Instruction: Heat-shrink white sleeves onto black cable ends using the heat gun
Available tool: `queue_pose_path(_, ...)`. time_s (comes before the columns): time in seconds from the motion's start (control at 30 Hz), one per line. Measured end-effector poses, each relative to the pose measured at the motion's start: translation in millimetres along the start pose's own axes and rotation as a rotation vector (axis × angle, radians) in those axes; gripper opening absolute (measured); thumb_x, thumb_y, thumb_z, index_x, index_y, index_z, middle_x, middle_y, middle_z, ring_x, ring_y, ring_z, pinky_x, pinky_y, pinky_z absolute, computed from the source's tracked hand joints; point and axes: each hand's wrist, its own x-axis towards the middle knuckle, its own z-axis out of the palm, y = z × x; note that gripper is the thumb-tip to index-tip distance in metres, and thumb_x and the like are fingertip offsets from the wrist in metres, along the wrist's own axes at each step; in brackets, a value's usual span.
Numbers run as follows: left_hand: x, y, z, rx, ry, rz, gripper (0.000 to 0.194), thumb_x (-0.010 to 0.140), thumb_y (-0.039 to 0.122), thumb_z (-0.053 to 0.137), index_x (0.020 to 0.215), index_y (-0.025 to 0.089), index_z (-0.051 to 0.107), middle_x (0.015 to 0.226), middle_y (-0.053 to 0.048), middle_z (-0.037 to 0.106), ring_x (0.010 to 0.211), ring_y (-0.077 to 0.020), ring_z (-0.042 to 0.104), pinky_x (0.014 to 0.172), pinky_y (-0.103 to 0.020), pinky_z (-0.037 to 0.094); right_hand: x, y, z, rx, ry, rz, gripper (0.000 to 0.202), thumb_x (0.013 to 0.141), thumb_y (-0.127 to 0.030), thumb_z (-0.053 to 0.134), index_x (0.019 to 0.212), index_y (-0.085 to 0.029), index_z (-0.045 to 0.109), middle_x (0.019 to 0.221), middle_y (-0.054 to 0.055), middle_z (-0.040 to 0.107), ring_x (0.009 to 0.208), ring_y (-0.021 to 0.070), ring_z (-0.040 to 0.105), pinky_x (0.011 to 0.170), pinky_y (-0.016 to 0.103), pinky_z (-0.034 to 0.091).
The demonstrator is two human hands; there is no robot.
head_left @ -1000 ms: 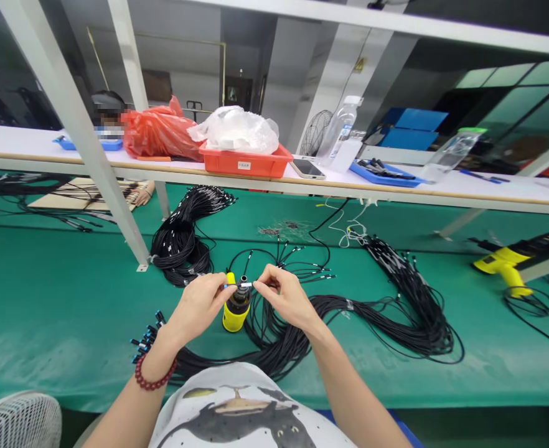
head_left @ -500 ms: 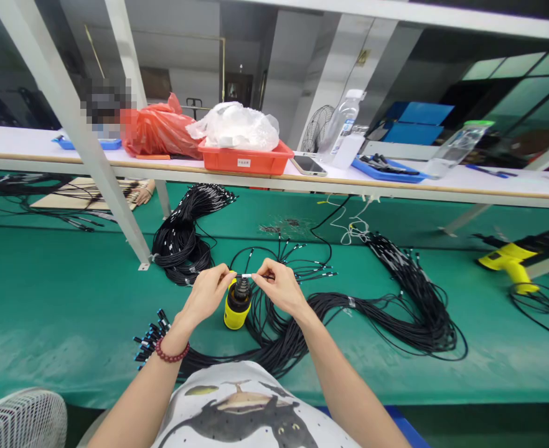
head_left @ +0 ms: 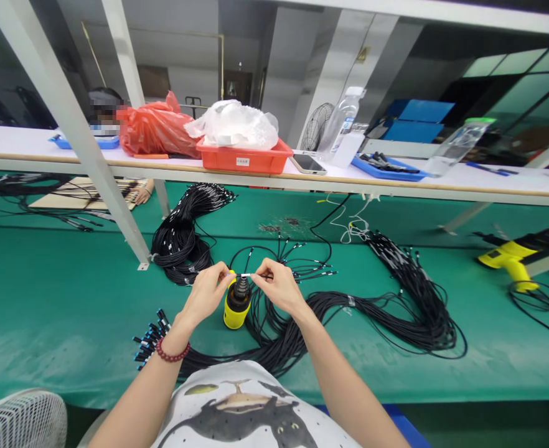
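Observation:
Between my hands a thin black cable with a white sleeve is stretched level. My left hand pinches one end, and my right hand pinches it on the other side of the sleeve. Right below stands a yellow heat gun, its dark nozzle pointing up close under the sleeve. Behind and right of it, black cable ends fan out. A thick bundle of black cables runs past the heat gun and in front of me.
Coiled cables lie back left, another bundle right. A second yellow heat gun is far right. The shelf holds a red tray, phone, bottles and blue trays. Another person's hand shows behind the left post.

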Motion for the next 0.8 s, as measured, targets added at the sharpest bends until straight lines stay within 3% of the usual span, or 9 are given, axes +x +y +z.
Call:
queue_pose_path(0.33, -1, 2, -2.6, -0.043, 0.043, 0.002, 0.016, 0.086, 0.035, 0.052, 0.081, 0.019, 0.056, 0.075, 0.0, 0.062, 0.071, -0.0154, 0.055, 0.065, -0.026, 0.039, -2, -4, -10, -0.05, -0.045, -0.055, 0.015, 0.082, -0.025, 0.057, 0.075, -0.018, 0.068, 0.07, 0.002, 0.07, 0.064, 0.0149, 0.062, 0.062, 0.025, 0.045)
queue_pose_path(0.57, 1, 1, -4.4, 0.076, -0.061, -0.02, 0.043, 0.096, 0.044, 0.031, 0.066, 0.02, 0.052, 0.061, 0.0, 0.057, 0.061, -0.0151, 0.052, 0.061, -0.028, 0.034, -1, -3, -10, 0.004, -0.036, -0.062, 0.014, 0.081, -0.024, 0.059, 0.073, -0.018, 0.068, 0.071, 0.002, 0.071, 0.065, 0.0149, 0.062, 0.062, 0.025, 0.045)
queue_pose_path(0.8, 0, 0, -2.4, 0.015, -0.038, 0.01, 0.03, 0.092, 0.038, 0.042, 0.074, 0.019, 0.057, 0.066, 0.001, 0.059, 0.062, -0.0142, 0.051, 0.06, -0.026, 0.034, 0, 1, -8, 0.023, -0.029, -0.047, 0.011, 0.08, -0.024, 0.061, 0.074, -0.018, 0.068, 0.072, 0.002, 0.071, 0.065, 0.0153, 0.063, 0.062, 0.026, 0.046)
